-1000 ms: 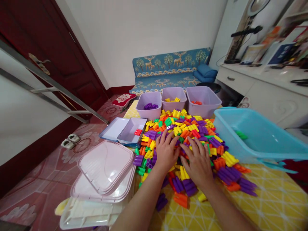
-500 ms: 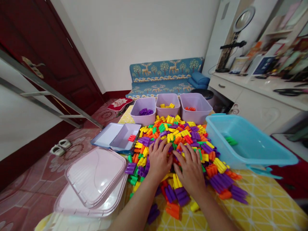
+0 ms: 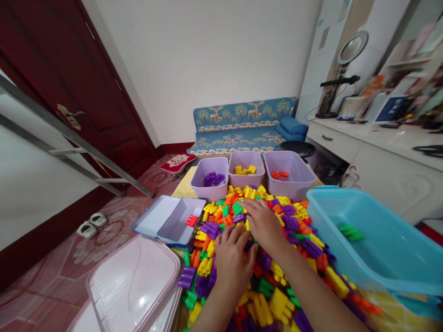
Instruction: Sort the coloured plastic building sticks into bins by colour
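A heap of plastic building pieces (image 3: 204, 265) in purple, yellow, orange, green and red covers the middle of the table. Resting on it is my left hand (image 3: 233, 258), fingers apart and bent down onto the pieces, thumb toward the right. My right hand (image 3: 265, 226) lies farther forward, its fingers stretched out to the left over the heap. Its fingertips are beside a green piece (image 3: 238, 207); whether they touch it I cannot tell. No piece shows in either grasp, though the undersides of both hands are hidden.
Behind the heap stand lilac bins holding purple (image 3: 209, 190), yellow (image 3: 246, 182) and orange (image 3: 290, 184) pieces. A shallow box (image 3: 169, 230) with red pieces is left; a blue tub (image 3: 384, 244) with green ones is right. Pale lids (image 3: 134, 281) lie front left.
My right hand has moved forward and left across the heap, toward the green piece. My left hand stays on the pieces. The view has tilted up, so everything sits lower.
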The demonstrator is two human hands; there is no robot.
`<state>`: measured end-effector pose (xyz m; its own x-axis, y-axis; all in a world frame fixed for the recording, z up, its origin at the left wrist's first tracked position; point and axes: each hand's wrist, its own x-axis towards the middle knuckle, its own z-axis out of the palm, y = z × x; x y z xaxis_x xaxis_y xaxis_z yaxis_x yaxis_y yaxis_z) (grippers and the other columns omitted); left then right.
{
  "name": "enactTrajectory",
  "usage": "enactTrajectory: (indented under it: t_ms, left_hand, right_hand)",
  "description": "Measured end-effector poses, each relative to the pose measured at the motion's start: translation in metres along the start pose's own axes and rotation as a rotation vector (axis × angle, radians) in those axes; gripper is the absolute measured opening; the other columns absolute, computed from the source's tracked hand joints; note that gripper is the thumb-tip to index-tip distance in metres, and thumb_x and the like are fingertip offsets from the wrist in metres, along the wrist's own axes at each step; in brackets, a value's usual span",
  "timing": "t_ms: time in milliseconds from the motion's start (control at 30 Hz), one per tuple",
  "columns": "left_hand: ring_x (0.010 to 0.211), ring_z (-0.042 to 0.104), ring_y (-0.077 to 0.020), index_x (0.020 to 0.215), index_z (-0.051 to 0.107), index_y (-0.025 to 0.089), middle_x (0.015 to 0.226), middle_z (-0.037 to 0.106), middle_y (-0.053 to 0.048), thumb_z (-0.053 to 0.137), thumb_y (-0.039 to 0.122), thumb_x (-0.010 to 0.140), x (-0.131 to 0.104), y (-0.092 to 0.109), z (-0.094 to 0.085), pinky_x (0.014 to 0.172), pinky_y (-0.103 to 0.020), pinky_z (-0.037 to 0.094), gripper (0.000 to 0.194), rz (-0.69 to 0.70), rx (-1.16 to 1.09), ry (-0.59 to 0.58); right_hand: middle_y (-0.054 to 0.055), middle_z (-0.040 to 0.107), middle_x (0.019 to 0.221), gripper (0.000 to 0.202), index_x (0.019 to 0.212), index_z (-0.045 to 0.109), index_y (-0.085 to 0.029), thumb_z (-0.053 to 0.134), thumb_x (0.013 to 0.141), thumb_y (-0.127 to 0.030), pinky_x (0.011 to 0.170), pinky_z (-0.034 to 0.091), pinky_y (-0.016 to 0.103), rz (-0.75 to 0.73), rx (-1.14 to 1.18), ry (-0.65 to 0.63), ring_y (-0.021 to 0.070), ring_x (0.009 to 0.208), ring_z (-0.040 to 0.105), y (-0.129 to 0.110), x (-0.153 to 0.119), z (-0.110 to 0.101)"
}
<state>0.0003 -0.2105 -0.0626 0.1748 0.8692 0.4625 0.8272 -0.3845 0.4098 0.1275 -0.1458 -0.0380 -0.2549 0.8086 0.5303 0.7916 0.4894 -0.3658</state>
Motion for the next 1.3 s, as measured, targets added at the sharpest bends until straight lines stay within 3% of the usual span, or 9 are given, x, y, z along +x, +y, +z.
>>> enactTrajectory:
  t_ms: [167,300,467,633,733,833,1067,1167,1300]
  left_hand:
    - [0.113,0.054,-0.0299,0.083,0.068,0.026,0.116,0.067,-0.003,0.067,0.020,0.078,0.030,-0.004,0.005,0.095,-0.054,0.039,0.007,-0.039,-0.012,0.086]
    - [0.111,0.057,-0.0269,0.074,0.062,0.021,0.117,0.065,-0.005,0.065,0.015,0.076,0.039,-0.009,0.021,0.098,-0.050,0.039,0.008,-0.015,-0.095,0.085]
    - [0.108,0.059,-0.0248,0.084,0.057,0.022,0.113,0.067,-0.004,0.062,0.013,0.077,0.033,-0.008,0.030,0.100,-0.049,0.036,0.013,0.023,-0.116,0.118]
    - [0.097,0.062,-0.0226,0.088,0.055,0.022,0.099,0.069,-0.002,0.063,0.013,0.076,0.031,-0.007,0.031,0.098,-0.047,0.036,0.017,0.003,-0.133,0.145]
    - [0.098,0.061,-0.0226,0.089,0.056,0.022,0.099,0.069,-0.002,0.060,0.013,0.078,0.032,-0.008,0.032,0.098,-0.046,0.035,0.015,0.007,-0.139,0.161]
    - [0.098,0.061,-0.0227,0.090,0.057,0.022,0.099,0.069,-0.003,0.058,0.013,0.080,0.032,-0.009,0.034,0.098,-0.045,0.034,0.013,0.014,-0.134,0.172]
    - [0.098,0.062,-0.0211,0.088,0.057,0.022,0.098,0.070,-0.002,0.054,0.015,0.085,0.030,-0.012,0.037,0.096,-0.043,0.035,0.008,0.019,-0.102,0.200]
    - [0.093,0.062,-0.0213,0.085,0.057,0.022,0.092,0.069,-0.003,0.053,0.015,0.086,0.031,-0.011,0.036,0.094,-0.043,0.037,0.008,0.012,-0.086,0.206]
    - [0.090,0.062,-0.0208,0.084,0.056,0.021,0.088,0.068,-0.003,0.051,0.012,0.084,0.032,-0.009,0.037,0.094,-0.042,0.037,0.011,0.012,-0.089,0.207]
  right_hand:
    - [0.003,0.070,0.114,0.041,0.105,0.073,-0.029,0.046,0.082,-0.007,0.085,0.047,0.036,-0.050,-0.076,-0.251,0.0229,0.100,0.056,0.014,0.038,0.017]
    - [0.003,0.070,0.102,0.035,0.098,0.071,-0.026,0.049,0.081,-0.006,0.086,0.046,0.031,0.063,-0.042,-0.241,0.0195,0.101,0.059,0.022,0.031,0.015]
    - [0.008,0.065,0.107,0.025,0.104,0.066,-0.020,0.055,0.081,-0.018,0.083,0.049,0.035,0.297,0.262,0.166,0.0210,0.095,0.061,0.036,0.006,-0.001]
    - [0.001,0.066,0.084,0.035,0.107,0.065,-0.019,0.068,0.078,-0.038,0.066,0.047,0.027,0.581,0.710,0.616,0.0142,0.071,0.059,0.053,-0.016,-0.034]
    - [-0.001,0.064,0.088,0.033,0.102,0.062,-0.020,0.071,0.075,-0.036,0.065,0.045,0.024,0.627,0.992,1.011,0.0102,0.071,0.057,0.065,-0.023,-0.047]
    - [0.000,0.061,0.090,0.024,0.088,0.056,-0.020,0.067,0.079,-0.038,0.068,0.047,0.024,0.632,1.226,1.176,0.0104,0.078,0.060,0.077,-0.026,-0.050]
    - [0.004,0.064,0.105,0.025,0.096,0.061,-0.021,0.061,0.080,-0.040,0.070,0.051,0.027,0.758,1.302,0.974,0.0131,0.086,0.063,0.059,-0.016,-0.041]
    - [0.006,0.069,0.099,0.029,0.098,0.066,-0.019,0.063,0.078,-0.039,0.078,0.051,0.034,0.674,1.009,0.672,0.0182,0.089,0.064,0.050,-0.014,-0.030]
    - [0.007,0.067,0.120,0.038,0.113,0.067,-0.022,0.057,0.076,-0.022,0.104,0.039,0.049,0.322,0.428,0.236,0.0249,0.116,0.056,0.054,-0.017,-0.008]
